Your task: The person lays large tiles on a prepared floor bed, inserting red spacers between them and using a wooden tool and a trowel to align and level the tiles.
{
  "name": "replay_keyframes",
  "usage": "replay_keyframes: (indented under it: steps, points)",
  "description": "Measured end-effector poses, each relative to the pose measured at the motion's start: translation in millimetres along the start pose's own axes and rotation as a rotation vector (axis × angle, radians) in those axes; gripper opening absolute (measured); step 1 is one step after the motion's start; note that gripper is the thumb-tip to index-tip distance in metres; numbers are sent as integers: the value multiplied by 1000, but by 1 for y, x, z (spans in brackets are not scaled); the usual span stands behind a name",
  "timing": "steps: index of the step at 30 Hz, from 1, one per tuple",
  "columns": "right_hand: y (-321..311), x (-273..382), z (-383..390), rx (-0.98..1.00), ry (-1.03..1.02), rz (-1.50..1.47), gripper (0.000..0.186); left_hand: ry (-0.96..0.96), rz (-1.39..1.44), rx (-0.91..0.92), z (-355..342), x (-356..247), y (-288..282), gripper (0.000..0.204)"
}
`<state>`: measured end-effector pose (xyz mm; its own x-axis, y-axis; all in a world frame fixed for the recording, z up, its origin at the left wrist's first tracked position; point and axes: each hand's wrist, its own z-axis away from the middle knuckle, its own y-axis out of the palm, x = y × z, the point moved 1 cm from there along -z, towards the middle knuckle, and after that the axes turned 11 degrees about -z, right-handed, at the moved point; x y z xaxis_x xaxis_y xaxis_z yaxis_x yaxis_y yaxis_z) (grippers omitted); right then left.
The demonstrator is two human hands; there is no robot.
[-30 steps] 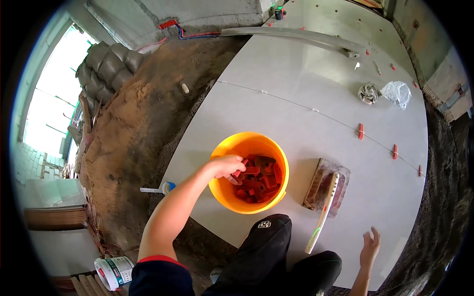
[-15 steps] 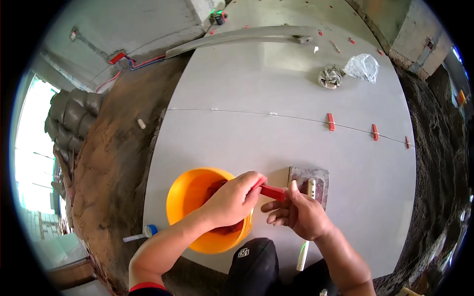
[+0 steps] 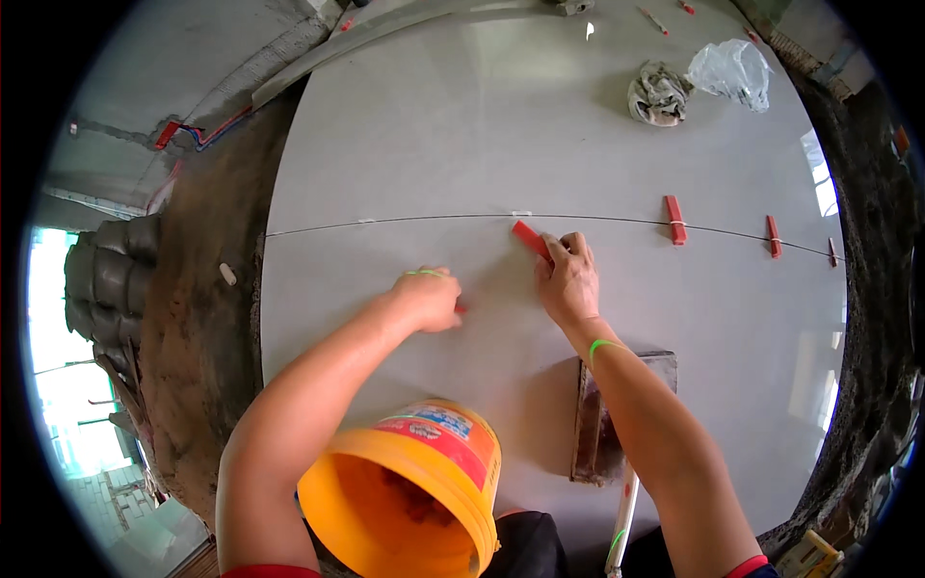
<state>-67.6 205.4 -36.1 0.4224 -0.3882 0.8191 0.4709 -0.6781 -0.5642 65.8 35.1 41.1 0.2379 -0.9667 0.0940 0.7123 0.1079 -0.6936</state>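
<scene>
Large, smooth grey tiles (image 3: 405,173) are divided by a thin dark joint (image 3: 434,219), from which all places are taken. On its near side, a tapered red plastic wedge (image 3: 530,236) is clamped by the fingers of the right hand (image 3: 568,279); its tip is held just short of the joint, beside a small white clip (image 3: 521,213). Farther left, also on the near side, the fingers of the left hand (image 3: 427,299) are curled together about a red piece (image 3: 461,306), mostly hidden and blurred. Between the hands, a gap of tile is left. Toward the right, three slim wedges (image 3: 673,209) are set across the joint. Well short of it, a tilted yellow plastic bucket (image 3: 337,482) and a stained rectangular block (image 3: 595,433) are seen. Beyond it, a crumpled grey wad (image 3: 659,94) is placed near a transparent bag (image 3: 732,74). At the joint's left end, the tile edge is bordered by rough brown sand (image 3: 207,289).
</scene>
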Motion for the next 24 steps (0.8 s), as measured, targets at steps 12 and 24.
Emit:
replay_keyframes:
  steps: [12, 24]
  points:
    - [14, 0, -5, -125, -221, 115, 26, 115, 440, -642, -105, -20, -51, 21]
    - [23, -2, -6, 2, -338, 86, 36, 173, 592, -615, -111, -6, -52, 17]
